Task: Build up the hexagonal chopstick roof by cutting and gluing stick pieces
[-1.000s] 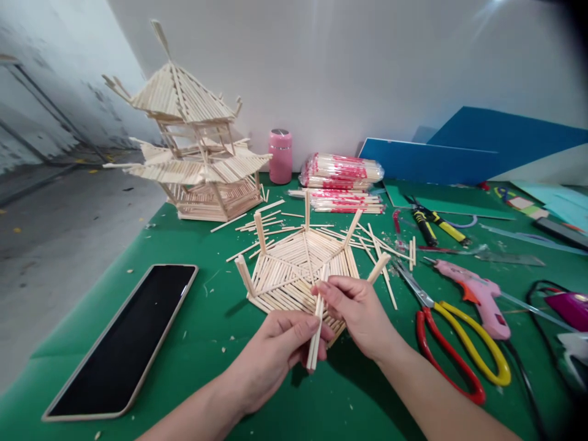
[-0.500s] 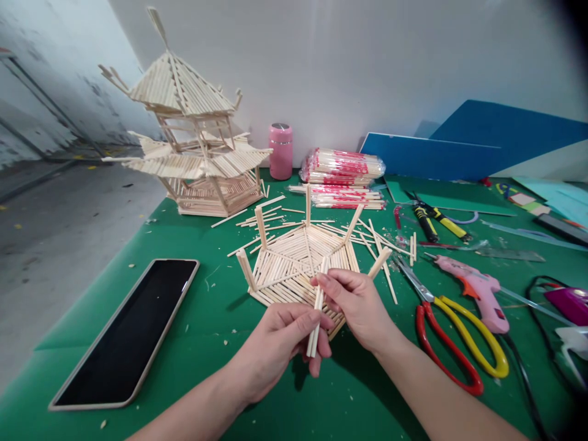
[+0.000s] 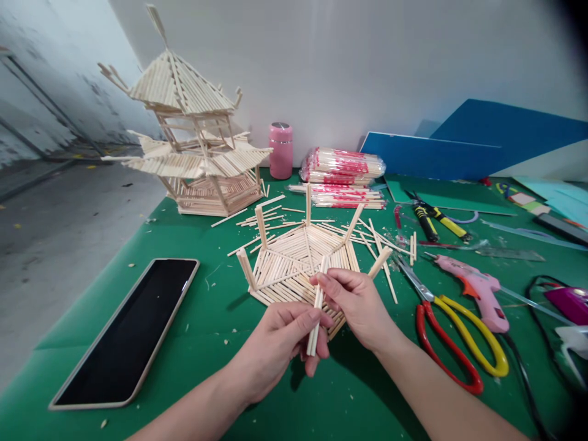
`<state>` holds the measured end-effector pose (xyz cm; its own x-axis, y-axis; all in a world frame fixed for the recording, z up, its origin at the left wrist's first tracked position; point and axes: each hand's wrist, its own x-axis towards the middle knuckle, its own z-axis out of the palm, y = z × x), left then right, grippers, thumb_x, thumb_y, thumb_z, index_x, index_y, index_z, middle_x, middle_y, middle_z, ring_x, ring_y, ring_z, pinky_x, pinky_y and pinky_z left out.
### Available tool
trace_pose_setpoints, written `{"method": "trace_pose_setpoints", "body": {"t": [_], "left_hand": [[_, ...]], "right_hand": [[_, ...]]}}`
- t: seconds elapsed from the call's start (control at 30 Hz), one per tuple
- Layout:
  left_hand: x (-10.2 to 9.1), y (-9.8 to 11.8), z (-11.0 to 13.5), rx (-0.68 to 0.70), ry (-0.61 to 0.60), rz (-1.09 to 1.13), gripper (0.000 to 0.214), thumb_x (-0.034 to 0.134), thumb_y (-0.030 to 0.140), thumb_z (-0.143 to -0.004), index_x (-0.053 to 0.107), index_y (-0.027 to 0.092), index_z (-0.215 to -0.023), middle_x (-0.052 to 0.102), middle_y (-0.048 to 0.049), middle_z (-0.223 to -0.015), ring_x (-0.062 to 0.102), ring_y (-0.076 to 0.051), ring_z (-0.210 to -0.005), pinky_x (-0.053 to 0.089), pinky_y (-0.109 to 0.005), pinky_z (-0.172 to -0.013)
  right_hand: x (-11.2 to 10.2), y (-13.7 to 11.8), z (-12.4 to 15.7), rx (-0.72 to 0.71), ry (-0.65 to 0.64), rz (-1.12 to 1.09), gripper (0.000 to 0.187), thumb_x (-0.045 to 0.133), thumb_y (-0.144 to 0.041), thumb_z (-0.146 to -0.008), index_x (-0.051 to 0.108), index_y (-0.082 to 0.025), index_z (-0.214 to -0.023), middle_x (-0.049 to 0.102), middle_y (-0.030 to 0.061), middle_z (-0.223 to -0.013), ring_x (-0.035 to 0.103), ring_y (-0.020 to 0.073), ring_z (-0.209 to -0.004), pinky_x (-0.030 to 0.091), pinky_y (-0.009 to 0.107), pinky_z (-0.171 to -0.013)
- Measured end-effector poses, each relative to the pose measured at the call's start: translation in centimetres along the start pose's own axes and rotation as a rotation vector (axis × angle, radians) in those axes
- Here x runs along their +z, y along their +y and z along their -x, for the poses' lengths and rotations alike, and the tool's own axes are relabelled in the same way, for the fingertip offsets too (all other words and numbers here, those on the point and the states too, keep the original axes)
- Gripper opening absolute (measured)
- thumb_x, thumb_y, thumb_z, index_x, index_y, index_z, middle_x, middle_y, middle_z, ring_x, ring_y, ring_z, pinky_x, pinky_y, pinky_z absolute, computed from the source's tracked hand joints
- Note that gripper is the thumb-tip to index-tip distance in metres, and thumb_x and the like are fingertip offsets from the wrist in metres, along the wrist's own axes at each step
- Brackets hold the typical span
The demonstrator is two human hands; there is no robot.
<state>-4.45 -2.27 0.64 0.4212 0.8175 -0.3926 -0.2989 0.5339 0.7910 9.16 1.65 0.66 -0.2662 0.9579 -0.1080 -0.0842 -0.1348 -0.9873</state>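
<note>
Between my two hands is a short bundle of wooden sticks (image 3: 318, 306), tilted, with its lower end towards me. My left hand (image 3: 287, 331) is closed on the lower part, thumb on top and fingers beneath. Higher up, my right hand (image 3: 351, 300) pinches the same bundle between thumb and fingers. Just beyond and partly hidden by my hands lies a flat many-sided stick base (image 3: 294, 263) with several upright posts (image 3: 261, 226) along its rim. Whether the bundle touches the base, I cannot tell.
A stick pagoda (image 3: 184, 147) stands back left, beside a pink flask (image 3: 280, 150) and wrapped sticks (image 3: 342, 168). A phone (image 3: 126, 331) lies left. Scissors (image 3: 452, 331), a pink glue gun (image 3: 475, 288) and pliers (image 3: 436, 219) lie right. Loose sticks (image 3: 383, 257) surround the base's far side.
Almost nothing differs. Both hands keep their hold on the stick bundle, and the fingers of my left hand beneath it have shifted very slightly.
</note>
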Motion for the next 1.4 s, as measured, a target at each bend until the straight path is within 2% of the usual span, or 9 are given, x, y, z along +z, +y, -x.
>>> {"method": "trace_pose_setpoints", "body": {"t": [0.23,0.4,0.53,0.77,1.03,1.17,1.23,1.3,1.4], "left_hand": [[0.0,0.0,-0.1,0.002,0.011,-0.039,0.027,0.052,0.035,-0.078,0.063,0.011,-0.073,0.059,-0.0014,-0.051,0.046,-0.006,-0.035,0.034,-0.018,-0.039],[0.4,0.2,0.1,0.027,0.047,-0.230,0.027,0.049,0.034,-0.079,0.061,0.012,-0.068,0.059,-0.0003,-0.052,0.049,-0.007,-0.037,0.030,-0.018,-0.041],[0.7,0.2,0.2,0.071,0.073,-0.340,0.035,0.047,0.035,-0.080,0.059,0.010,-0.059,0.056,-0.0009,-0.047,0.051,-0.009,-0.041,0.033,-0.020,-0.047],[0.8,0.6,0.3,0.058,0.076,-0.105,0.030,0.050,0.035,-0.079,0.059,0.010,-0.067,0.064,-0.0062,-0.065,0.060,-0.016,-0.053,0.042,-0.026,-0.055],[0.8,1.0,0.5,0.103,0.076,-0.119,0.030,0.057,0.032,-0.076,0.064,0.007,-0.060,0.062,-0.0056,-0.057,0.057,-0.012,-0.048,0.040,-0.024,-0.053],[0.8,1.0,0.5,0.097,0.066,-0.058,0.028,0.058,0.031,-0.075,0.063,0.008,-0.061,0.062,-0.0052,-0.057,0.057,-0.012,-0.046,0.041,-0.024,-0.051],[0.8,1.0,0.4,0.081,0.064,-0.021,0.026,0.059,0.030,-0.075,0.063,0.008,-0.062,0.063,-0.0056,-0.059,0.057,-0.012,-0.046,0.041,-0.023,-0.051],[0.7,0.9,0.4,0.058,0.060,0.000,0.024,0.058,0.030,-0.075,0.063,0.008,-0.066,0.064,-0.0058,-0.060,0.058,-0.012,-0.047,0.041,-0.023,-0.051],[0.5,0.9,0.4,0.027,0.050,0.016,0.021,0.057,0.029,-0.077,0.062,0.009,-0.073,0.066,-0.0059,-0.061,0.059,-0.013,-0.049,0.041,-0.024,-0.053]], "right_hand": [[-0.1,0.0,-0.2,-0.017,0.003,0.042,0.024,0.059,-0.038,-0.074,0.062,-0.015,-0.067,0.036,-0.0068,-0.048,0.032,0.0060,-0.046,0.024,0.019,-0.042],[0.0,-0.1,-0.1,-0.076,-0.003,0.152,0.031,0.056,-0.034,-0.075,0.047,-0.015,-0.052,0.033,-0.0068,-0.048,0.029,0.0063,-0.047,0.024,0.020,-0.042],[0.1,-0.2,-0.1,-0.119,-0.003,0.217,0.033,0.054,-0.032,-0.077,0.043,-0.016,-0.050,0.029,-0.0072,-0.047,0.027,0.0066,-0.047,0.023,0.020,-0.042],[0.3,-0.4,0.0,-0.069,-0.046,0.122,0.032,0.053,-0.035,-0.077,0.046,-0.016,-0.053,0.037,-0.0062,-0.047,0.034,0.0067,-0.046,0.029,0.019,-0.043],[0.7,-0.9,0.3,-0.085,-0.051,0.131,0.034,0.054,-0.034,-0.076,0.043,-0.016,-0.050,0.035,-0.0068,-0.048,0.032,0.0064,-0.047,0.026,0.019,-0.043],[0.6,-1.8,1.2,-0.130,-0.056,0.206,0.030,0.051,-0.033,-0.079,0.051,-0.015,-0.055,0.040,-0.0051,-0.049,0.038,0.0079,-0.048,0.031,0.019,-0.044],[0.2,-2.3,2.1,-0.187,0.003,0.314,0.022,0.051,-0.032,-0.080,0.061,-0.015,-0.070,0.051,-0.0020,-0.056,0.047,0.0104,-0.053,0.037,0.020,-0.049],[-0.7,-2.6,3.2,-0.238,0.129,0.411,0.019,0.052,-0.029,-0.080,0.064,-0.016,-0.087,0.059,0.0010,-0.066,0.053,0.0129,-0.059,0.042,0.022,-0.056],[-3.5,-2.4,4.6,-0.256,0.367,0.465,0.020,0.051,-0.029,-0.080,0.064,-0.018,-0.090,0.058,0.0014,-0.064,0.053,0.0138,-0.058,0.043,0.023,-0.054]]}}
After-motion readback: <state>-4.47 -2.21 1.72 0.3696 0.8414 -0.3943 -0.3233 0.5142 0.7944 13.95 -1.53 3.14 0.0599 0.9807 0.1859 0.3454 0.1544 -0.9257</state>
